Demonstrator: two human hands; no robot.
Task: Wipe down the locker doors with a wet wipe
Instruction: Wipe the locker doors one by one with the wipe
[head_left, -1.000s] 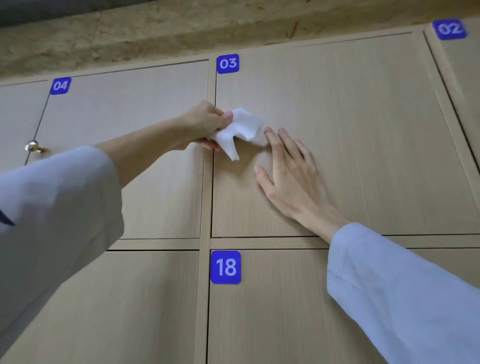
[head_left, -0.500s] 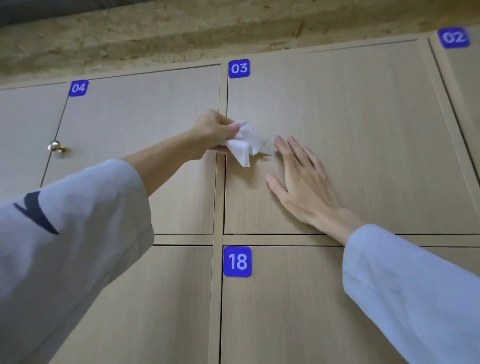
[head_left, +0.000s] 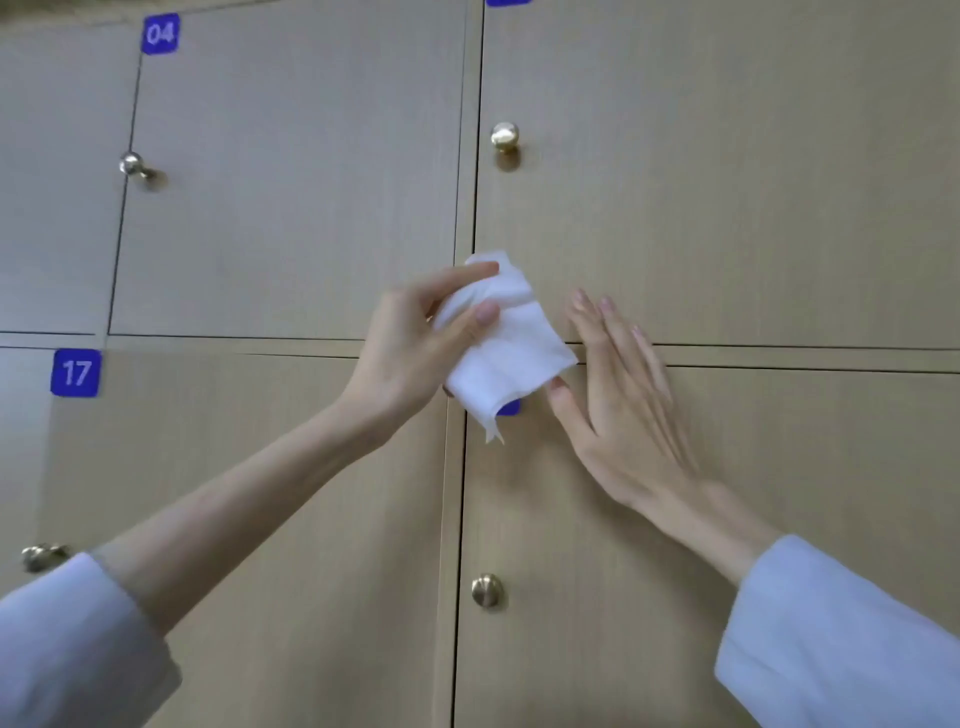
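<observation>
The wet wipe (head_left: 506, 353) is pinched between thumb and fingers of the left hand (head_left: 415, 353), bunched over the seam where four locker doors (head_left: 727, 208) meet. The right hand (head_left: 618, 400) is laid flat, fingers straight and together. The wipe would best be spread flat and pressed evenly in overlapping strokes.

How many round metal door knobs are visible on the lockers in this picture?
4. One knob beside label 04, one on the upper right door, one on the lower right door, one at the left edge above the sleeve. Others may lie outside the frame.
</observation>
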